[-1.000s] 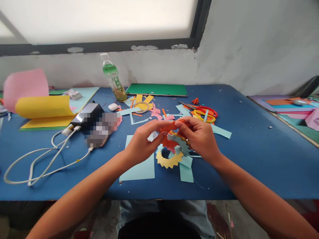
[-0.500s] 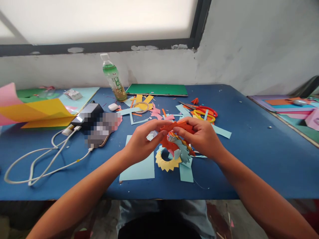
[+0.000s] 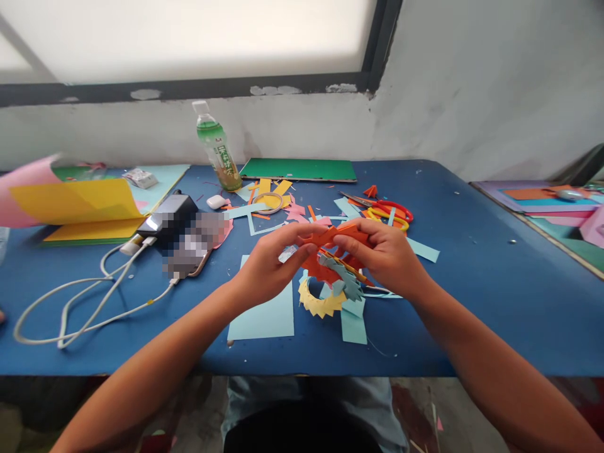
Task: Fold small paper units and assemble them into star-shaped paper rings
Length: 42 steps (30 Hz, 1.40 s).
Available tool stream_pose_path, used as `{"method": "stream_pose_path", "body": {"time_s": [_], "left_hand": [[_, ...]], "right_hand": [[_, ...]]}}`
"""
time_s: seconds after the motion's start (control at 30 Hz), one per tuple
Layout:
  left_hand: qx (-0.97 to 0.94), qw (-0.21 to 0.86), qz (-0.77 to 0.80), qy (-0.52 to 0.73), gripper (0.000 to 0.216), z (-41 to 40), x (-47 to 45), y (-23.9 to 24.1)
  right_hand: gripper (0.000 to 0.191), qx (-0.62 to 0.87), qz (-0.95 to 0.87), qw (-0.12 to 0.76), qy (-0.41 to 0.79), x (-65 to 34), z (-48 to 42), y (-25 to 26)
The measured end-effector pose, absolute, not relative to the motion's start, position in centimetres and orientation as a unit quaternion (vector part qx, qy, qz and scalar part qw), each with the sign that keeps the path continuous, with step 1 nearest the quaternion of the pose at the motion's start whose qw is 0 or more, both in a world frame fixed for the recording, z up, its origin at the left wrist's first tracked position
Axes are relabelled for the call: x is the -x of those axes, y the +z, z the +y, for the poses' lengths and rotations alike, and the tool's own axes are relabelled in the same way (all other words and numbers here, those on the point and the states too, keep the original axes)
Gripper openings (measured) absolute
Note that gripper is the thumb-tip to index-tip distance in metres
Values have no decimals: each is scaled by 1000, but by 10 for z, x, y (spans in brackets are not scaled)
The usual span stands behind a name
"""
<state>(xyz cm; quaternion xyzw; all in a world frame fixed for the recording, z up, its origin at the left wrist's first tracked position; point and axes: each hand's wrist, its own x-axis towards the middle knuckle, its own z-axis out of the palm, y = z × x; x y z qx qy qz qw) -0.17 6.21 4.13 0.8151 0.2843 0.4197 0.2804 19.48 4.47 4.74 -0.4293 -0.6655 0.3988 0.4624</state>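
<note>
Between my two hands is a folded orange paper piece [image 3: 325,238], held over the table's middle. My left hand [image 3: 276,261] pinches its left end with thumb and fingers. On the other end, my right hand [image 3: 384,255] is closed, thumb on top. Below hang or lie folded paper rings with toothed edges: a yellow one [image 3: 321,305] and a grey-blue one [image 3: 349,280]; whether they are joined to the orange piece I cannot tell. More orange folds are partly hidden by my fingers. A light blue sheet [image 3: 264,308] lies under my left hand.
Scissors with red and yellow handles [image 3: 389,214] lie behind my right hand, among paper scraps and a tape ring [image 3: 268,203]. A green bottle [image 3: 218,151] stands at the back. At left are a phone [image 3: 193,245], white cables [image 3: 89,324] and coloured sheets [image 3: 70,201].
My hands keep hold of the orange paper and have shifted only slightly. The hanging rings have swung a little. At far left, the pink and yellow sheets have moved.
</note>
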Motion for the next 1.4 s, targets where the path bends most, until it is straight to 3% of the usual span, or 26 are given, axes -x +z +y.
{"method": "stream_pose_path", "body": {"time_s": [0.23, 0.57, 1.4], "left_hand": [[-830, 243, 273, 422, 25, 61, 0, 44], [-863, 171, 245, 408, 27, 60, 1, 43], [-798, 151, 308, 496, 17, 55, -8, 41]], "right_hand": [[21, 433, -711, 445, 330, -194, 45, 44], [23, 422, -805, 326, 259, -193, 42, 44], [19, 425, -768, 441, 187, -181, 39, 34]]}}
